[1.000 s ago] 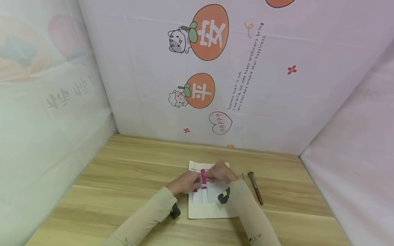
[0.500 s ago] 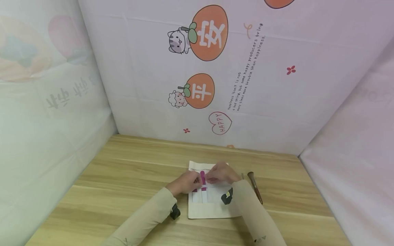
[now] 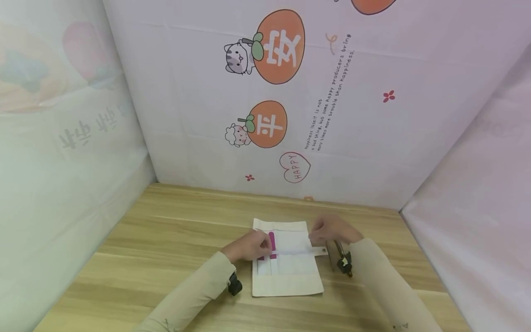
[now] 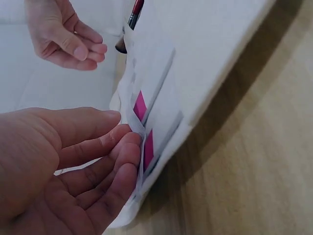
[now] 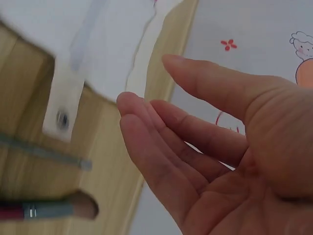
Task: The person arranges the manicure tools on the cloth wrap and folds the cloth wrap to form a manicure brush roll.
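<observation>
A white fabric pouch [image 3: 290,286] lies opened flat, with a band across its middle and a snap tab [image 3: 320,251] at its right side. Two slim magenta pieces sit under the band at the left: one [image 3: 272,240] shows its rounded top, while the other [image 4: 148,148] is mostly covered by my left hand [image 3: 250,246]. The left fingertips rest against the band beside them, fingers loosely bent. Off the pouch's upper right edge hovers my right hand [image 3: 333,229], its fingers relaxed with nothing between them in the right wrist view.
Right of the pouch, below the right hand, lie a makeup brush [image 5: 83,204] with a dark red handle and a thin grey-green stick [image 5: 44,152]. The wooden table [image 3: 186,230] is enclosed by printed white sheets [image 3: 352,175] on the back and sides.
My right hand has left the magenta piece and moved right, off the pouch, uncovering the snap tab. The magenta piece sits slightly lower under the band. The left hand stays in place.
</observation>
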`<state>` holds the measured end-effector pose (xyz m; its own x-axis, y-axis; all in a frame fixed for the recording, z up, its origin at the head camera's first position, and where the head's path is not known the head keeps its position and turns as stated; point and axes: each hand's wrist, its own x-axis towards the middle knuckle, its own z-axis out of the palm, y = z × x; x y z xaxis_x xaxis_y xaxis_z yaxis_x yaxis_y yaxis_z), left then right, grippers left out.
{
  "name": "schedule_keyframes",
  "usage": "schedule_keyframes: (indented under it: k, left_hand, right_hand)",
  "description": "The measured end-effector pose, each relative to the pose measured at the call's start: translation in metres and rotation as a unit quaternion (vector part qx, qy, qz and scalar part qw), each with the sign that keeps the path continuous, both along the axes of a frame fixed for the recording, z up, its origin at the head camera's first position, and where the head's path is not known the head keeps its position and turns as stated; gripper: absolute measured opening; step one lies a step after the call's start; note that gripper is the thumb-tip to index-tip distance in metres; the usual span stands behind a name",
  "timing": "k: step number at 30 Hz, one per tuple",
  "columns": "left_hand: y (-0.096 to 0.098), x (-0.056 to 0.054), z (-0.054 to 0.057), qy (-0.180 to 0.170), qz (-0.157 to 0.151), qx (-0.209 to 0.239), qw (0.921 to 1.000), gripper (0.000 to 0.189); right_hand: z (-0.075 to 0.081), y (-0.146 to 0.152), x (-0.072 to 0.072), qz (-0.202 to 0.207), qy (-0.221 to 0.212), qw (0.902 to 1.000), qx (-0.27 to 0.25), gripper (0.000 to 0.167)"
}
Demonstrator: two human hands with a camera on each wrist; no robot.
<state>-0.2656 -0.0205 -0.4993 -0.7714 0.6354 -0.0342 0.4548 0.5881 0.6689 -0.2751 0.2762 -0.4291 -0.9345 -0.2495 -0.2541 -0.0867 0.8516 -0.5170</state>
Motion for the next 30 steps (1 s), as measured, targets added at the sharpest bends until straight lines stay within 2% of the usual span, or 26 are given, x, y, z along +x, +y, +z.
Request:
schedule_keyframes:
  k: [3, 6, 9, 13, 16, 19, 25, 30]
  left_hand:
    - [0.002, -0.001, 0.002, 0.011, -0.001, -0.008, 0.9999, 0.012]
    - [0.006, 0.000, 0.005, 0.014, 0.000, -0.021, 0.9997, 0.012]
    - [0.010, 0.002, 0.010, 0.013, 0.002, -0.031, 0.9994, 0.012]
    - [0.015, 0.003, 0.013, 0.015, 0.002, -0.038, 0.9992, 0.014]
    - [0.020, 0.005, 0.015, 0.017, 0.002, -0.041, 0.9990, 0.014]
    - [0.026, 0.006, 0.016, 0.028, -0.002, -0.045, 0.9986, 0.012]
    - [0.038, 0.001, 0.010, 0.055, -0.014, -0.053, 0.9970, 0.010]
    - [0.044, 0.000, 0.006, 0.047, -0.004, -0.067, 0.9967, 0.015]
  right_hand:
    - [0.004, 0.014, 0.002, -0.012, 0.007, 0.9997, 0.020, 0.016]
    - [0.002, 0.026, 0.003, -0.026, 0.007, 0.9995, 0.018, 0.023]
    - [-0.006, 0.035, 0.005, -0.031, 0.022, 0.9991, 0.016, 0.032]
    - [-0.019, 0.041, 0.008, -0.041, 0.051, 0.9978, 0.014, 0.028]
    - [-0.027, 0.042, 0.010, -0.058, 0.057, 0.9966, 0.010, 0.024]
    - [-0.033, 0.041, 0.010, -0.069, 0.058, 0.9958, 0.011, 0.027]
    - [-0.045, 0.040, 0.004, -0.069, 0.078, 0.9944, 0.018, 0.047]
    - [-0.049, 0.034, 0.000, -0.084, 0.081, 0.9922, 0.044, 0.054]
